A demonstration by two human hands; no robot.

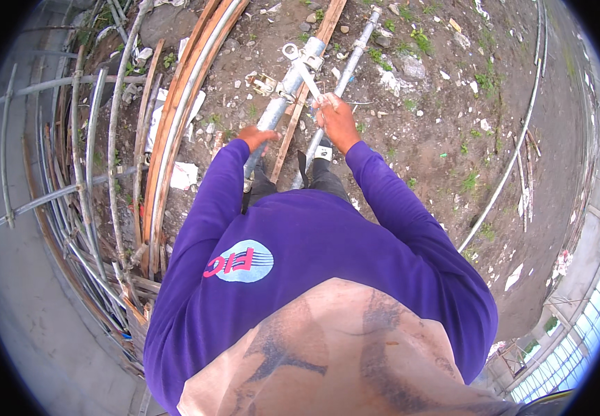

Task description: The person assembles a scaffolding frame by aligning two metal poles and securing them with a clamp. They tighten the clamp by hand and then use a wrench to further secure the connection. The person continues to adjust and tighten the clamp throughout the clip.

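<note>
My left hand (pixel 257 137) is closed around a thick grey metal pipe (pixel 270 116), its thumb lying across the top. Several couplers sit along that pipe, including a metal clamp (pixel 312 61) near its far end. In my right hand (pixel 338 123) is a silver wrench (pixel 308 80) with a ring at its far end. The wrench slants across the pipe beside the clamp; whether it grips a nut cannot be made out. A thinner metal pipe (pixel 357 55) runs under my right hand, and a narrow wooden strip (pixel 290 135) lies between both pipes.
Long wooden planks (pixel 168 166) and a stack of poles (pixel 81 229) stand to my left. A loose clamp (pixel 262 84) lies on the soil by the pipe. Farther right, a long thin pole (pixel 504 177) crosses the ground near some sticks (pixel 525 180). Stones and scraps are scattered around.
</note>
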